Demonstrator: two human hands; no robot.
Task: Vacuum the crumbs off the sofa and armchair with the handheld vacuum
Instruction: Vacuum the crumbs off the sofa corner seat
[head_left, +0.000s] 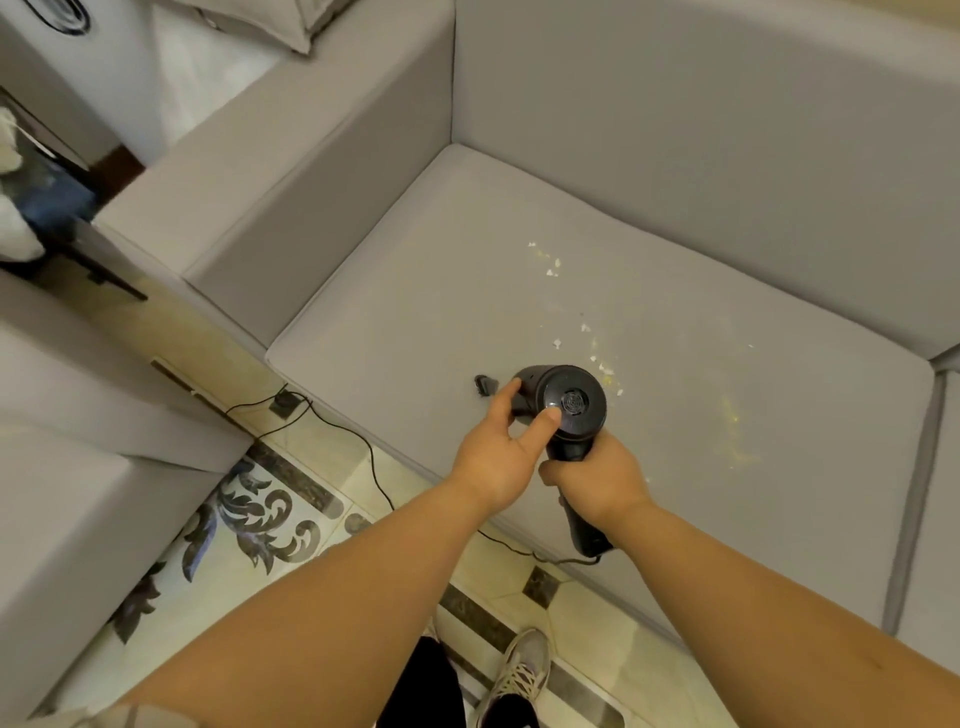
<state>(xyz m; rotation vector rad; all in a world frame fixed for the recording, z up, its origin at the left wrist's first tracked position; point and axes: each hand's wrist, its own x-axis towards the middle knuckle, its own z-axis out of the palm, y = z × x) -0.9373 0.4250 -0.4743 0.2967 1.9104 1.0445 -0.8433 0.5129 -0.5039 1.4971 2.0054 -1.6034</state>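
Crumbs (597, 358) dot the sofa (467, 291) seat beside the vacuum (569, 410). Right hand (597, 478) grips its handle; left hand (498, 457), fingers loosely spread, thumbs its rear cap, likely readying it.

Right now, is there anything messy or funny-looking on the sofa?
Yes. White and yellow crumbs are scattered over the grey seat cushion, with a yellowish powdery smear to their right. A small black piece also lies loose on the cushion beside the handheld vacuum.
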